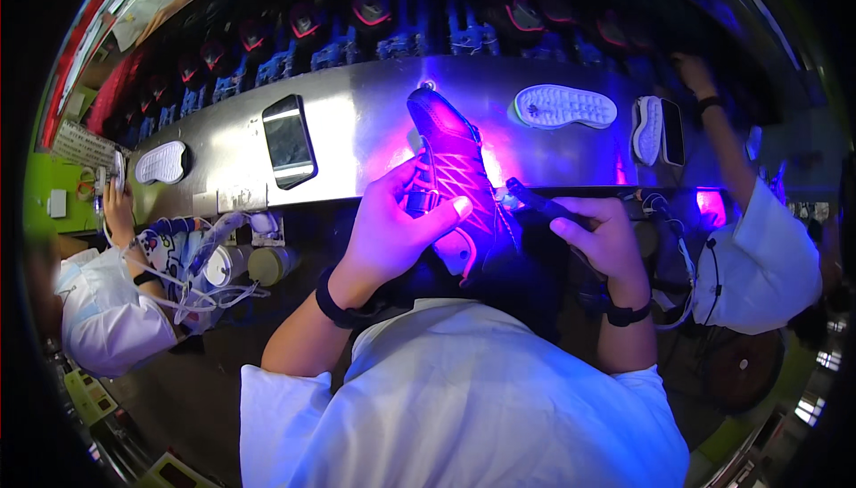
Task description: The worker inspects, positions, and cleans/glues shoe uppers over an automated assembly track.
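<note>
My left hand [392, 220] is wrapped round the side of a laced shoe upper [459, 176], its thumb lying across the lacing. The upper glows pink and purple under violet light. Its toe points away from me over the metal bench, and its heel opening is toward me. Just right of the upper, my right hand [606, 234] grips a slim dark brush-like tool [544, 204]. The tool's tip is close to the side of the upper; I cannot tell whether they touch. A white sole [564, 106] lies on the bench beyond my right hand.
The metal bench [348, 91] also bears a phone [290, 142], a white sole [161, 162] at left, another sole [646, 131] and a phone [672, 131] at right. Dark racks with several shoes [370, 8] stand behind. Co-workers sit left [116, 310] and right [758, 256]; cups [270, 265] and tubes hang low left.
</note>
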A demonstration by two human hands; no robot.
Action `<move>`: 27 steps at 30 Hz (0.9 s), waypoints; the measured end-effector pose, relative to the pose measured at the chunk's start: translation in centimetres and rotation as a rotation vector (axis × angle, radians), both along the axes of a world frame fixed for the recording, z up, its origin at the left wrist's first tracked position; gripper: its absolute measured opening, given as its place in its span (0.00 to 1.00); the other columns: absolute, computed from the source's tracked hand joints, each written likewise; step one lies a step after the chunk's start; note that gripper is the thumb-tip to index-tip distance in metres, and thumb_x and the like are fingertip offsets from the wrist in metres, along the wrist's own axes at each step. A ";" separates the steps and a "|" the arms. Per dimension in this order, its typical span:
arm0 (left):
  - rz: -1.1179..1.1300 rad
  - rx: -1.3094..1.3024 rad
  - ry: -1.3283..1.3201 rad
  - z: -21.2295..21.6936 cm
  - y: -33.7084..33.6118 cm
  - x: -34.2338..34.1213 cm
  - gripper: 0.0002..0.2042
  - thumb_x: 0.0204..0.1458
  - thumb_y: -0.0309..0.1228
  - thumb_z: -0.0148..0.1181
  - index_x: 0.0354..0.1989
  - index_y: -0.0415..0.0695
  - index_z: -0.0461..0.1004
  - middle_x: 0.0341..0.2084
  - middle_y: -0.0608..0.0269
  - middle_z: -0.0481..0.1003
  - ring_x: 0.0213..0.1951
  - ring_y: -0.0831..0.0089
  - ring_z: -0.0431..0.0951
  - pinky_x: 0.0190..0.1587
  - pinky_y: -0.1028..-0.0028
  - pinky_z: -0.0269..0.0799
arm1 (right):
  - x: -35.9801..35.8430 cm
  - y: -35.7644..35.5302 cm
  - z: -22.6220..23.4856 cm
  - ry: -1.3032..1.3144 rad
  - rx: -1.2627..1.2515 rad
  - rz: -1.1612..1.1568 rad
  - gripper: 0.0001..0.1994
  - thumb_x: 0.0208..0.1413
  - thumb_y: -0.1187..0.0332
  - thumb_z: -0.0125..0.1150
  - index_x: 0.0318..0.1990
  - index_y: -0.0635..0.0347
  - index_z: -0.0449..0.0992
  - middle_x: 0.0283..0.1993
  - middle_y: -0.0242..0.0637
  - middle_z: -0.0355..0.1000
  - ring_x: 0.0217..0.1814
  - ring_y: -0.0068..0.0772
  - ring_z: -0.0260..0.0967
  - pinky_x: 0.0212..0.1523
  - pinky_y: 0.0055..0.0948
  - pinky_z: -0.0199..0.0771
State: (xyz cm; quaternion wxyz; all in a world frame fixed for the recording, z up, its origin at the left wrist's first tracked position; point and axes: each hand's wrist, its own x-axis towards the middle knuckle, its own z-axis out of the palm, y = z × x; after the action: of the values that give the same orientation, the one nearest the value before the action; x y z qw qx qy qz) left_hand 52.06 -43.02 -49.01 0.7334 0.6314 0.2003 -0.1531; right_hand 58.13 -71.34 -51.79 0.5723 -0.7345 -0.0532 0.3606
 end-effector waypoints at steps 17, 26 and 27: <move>-0.016 0.166 0.074 -1.8 -2.1 3.1 0.23 0.51 0.32 0.70 0.52 0.33 0.72 0.40 0.59 0.79 0.41 0.74 0.81 0.46 0.73 0.77 | 2.0 -2.4 -3.7 -0.244 0.004 -0.017 0.14 0.48 0.73 0.72 0.43 0.64 0.82 0.37 0.38 0.80 0.40 0.31 0.77 0.46 0.28 0.72; 0.121 -0.037 0.032 -1.7 -1.3 2.6 0.18 0.60 0.35 0.61 0.50 0.33 0.72 0.38 0.61 0.80 0.39 0.78 0.80 0.43 0.78 0.75 | 1.5 -3.6 -1.9 -0.230 -0.026 0.121 0.15 0.48 0.73 0.72 0.44 0.65 0.82 0.34 0.37 0.79 0.35 0.27 0.75 0.40 0.25 0.71; 0.137 -0.033 0.030 -1.4 -1.1 2.4 0.18 0.60 0.35 0.61 0.50 0.33 0.72 0.38 0.61 0.80 0.39 0.78 0.80 0.43 0.78 0.75 | 1.3 -3.2 -1.6 -0.228 -0.016 0.076 0.15 0.48 0.73 0.72 0.44 0.66 0.82 0.33 0.37 0.79 0.35 0.26 0.75 0.40 0.25 0.71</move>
State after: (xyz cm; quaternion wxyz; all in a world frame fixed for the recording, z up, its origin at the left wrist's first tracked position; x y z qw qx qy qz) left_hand 54.48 -44.15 -50.44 0.7492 0.6017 0.2516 -0.1152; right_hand 59.45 -74.56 -53.44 0.5424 -0.7729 -0.1431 0.2965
